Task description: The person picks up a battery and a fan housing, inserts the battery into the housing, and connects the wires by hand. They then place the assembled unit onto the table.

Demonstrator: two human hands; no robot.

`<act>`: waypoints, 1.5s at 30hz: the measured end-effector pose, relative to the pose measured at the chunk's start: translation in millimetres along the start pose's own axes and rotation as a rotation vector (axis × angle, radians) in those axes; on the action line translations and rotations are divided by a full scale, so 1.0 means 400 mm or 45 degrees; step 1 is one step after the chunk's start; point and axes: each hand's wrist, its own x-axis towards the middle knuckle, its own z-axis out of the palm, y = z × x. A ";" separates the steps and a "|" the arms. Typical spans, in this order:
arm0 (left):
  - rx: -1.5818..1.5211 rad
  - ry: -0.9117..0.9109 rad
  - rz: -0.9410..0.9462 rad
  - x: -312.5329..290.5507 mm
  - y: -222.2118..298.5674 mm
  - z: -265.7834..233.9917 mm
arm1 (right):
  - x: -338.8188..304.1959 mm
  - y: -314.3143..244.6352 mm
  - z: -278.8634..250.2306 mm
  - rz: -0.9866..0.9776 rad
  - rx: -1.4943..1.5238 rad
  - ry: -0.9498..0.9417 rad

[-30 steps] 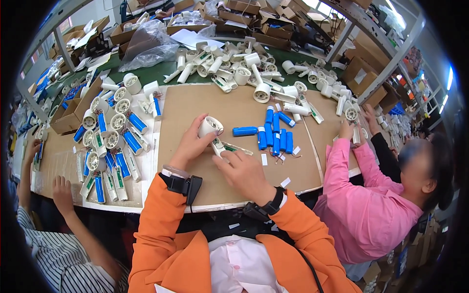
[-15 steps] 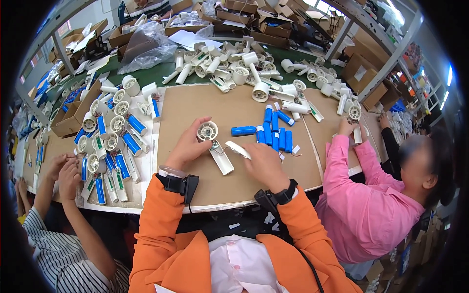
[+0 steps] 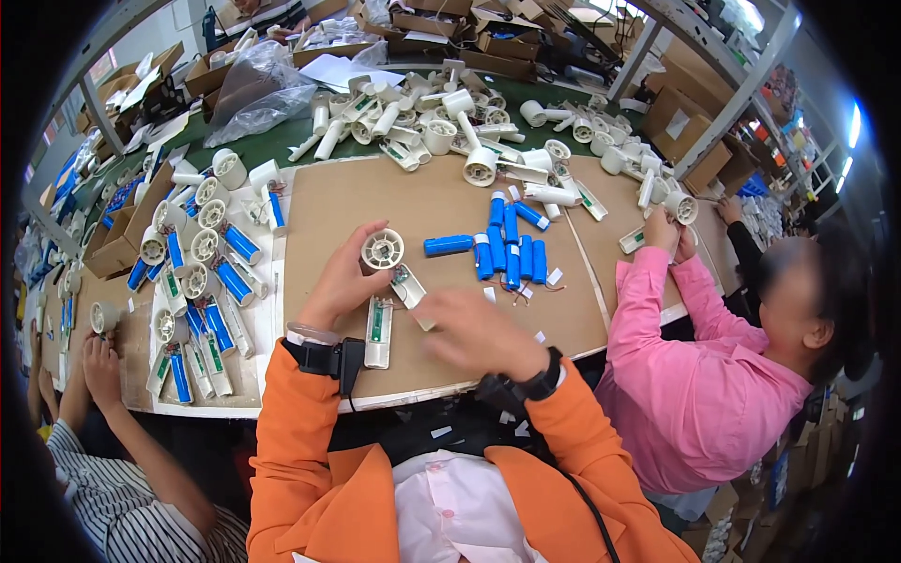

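Held in my left grip (image 3: pixel 338 284), the housing (image 3: pixel 383 250): smooth white plastic. Cylinders (image 3: pixel 449 246): glossy blue plastic skin. Counter (image 3: pixel 324 206): matt brown, cardboard-like facing. Bag (image 3: pixel 267 89): clear, crinkled, shiny film. My sleeves (image 3: pixel 296 432): matt orange cloth. Frame (image 3: pixel 737 98): smooth grey metal.

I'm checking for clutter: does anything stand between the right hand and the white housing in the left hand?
Nothing visible does. The blurred right hand is at the lower end of the white housing; whether they touch, I cannot tell. The loose white cover lies further left, out of the way.
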 end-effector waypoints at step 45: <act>-0.955 0.063 -0.156 -0.005 0.057 0.008 | 0.149 0.059 0.020 -0.016 0.431 0.548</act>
